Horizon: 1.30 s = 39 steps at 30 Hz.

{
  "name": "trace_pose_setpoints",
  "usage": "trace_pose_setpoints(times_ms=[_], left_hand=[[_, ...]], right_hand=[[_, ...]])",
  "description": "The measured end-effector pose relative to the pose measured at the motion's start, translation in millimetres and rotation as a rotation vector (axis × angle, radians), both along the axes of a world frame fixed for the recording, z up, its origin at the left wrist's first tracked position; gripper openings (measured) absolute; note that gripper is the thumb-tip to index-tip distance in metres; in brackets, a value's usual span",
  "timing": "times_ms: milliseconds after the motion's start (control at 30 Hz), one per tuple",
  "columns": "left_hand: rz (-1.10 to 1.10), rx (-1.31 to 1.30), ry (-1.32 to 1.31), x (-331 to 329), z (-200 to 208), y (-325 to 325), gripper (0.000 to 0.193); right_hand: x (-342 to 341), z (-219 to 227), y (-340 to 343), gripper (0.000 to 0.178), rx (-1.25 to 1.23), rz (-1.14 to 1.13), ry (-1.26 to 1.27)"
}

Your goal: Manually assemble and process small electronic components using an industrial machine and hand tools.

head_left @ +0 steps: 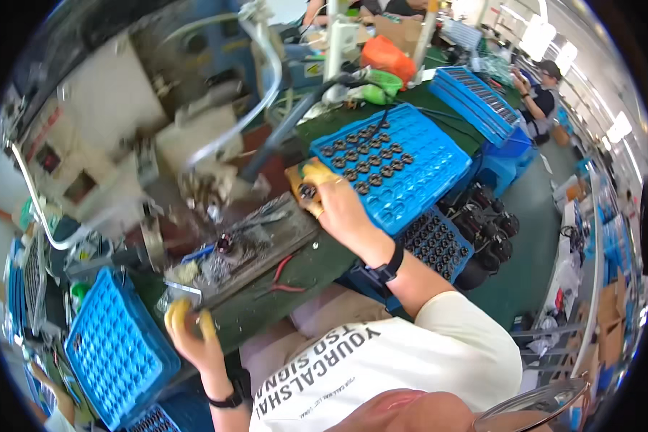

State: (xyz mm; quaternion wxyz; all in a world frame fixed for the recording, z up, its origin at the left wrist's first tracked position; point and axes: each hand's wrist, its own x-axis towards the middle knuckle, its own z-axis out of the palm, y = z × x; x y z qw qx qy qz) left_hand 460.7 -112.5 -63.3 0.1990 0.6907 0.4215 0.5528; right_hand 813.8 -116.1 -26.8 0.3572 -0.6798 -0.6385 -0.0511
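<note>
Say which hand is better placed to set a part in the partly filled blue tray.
Right, probably: the right hand is beside that partly filled tray with a round part between its fingertips. The left hand is farther off, by another blue tray.

White overhead lights (620,127) glare at upper right — the machine (115,93) at left looks blurred, straight edges bowing rimward.
</note>
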Motion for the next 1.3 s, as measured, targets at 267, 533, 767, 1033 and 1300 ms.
trace_pose_setpoints(times_ms=[267,533,767,1033,1300], left_hand=[[0.102,0.171,0.108,-18.5,-23.2,3.8,0.022],[0.108,0.163,0.143,-5.6,-13.1,-11.7,0.014],[0.107,0.208,0.209,-0.2,-10.6,-13.1,0.013],[0.189,0.119,0.089,-11.4,-19.6,-8.7,0.026],[0.017,-0.061,0.172,-24.9,17.9,-33.3,0.019]], right_hand=[[11.3,24.2,-32.2,0.043,-0.016,0.329,0.497],[201.3,36.8,-66.3,0.039,-0.338,-0.053,0.541],[328.6,-21.4,7.8,0.043,-0.306,-0.211,0.319],[310.0,-18.6,19.0,0.056,-0.428,-0.244,0.080],[281.7,-11.8,-8.7,0.064,-0.261,-0.231,-0.198]])
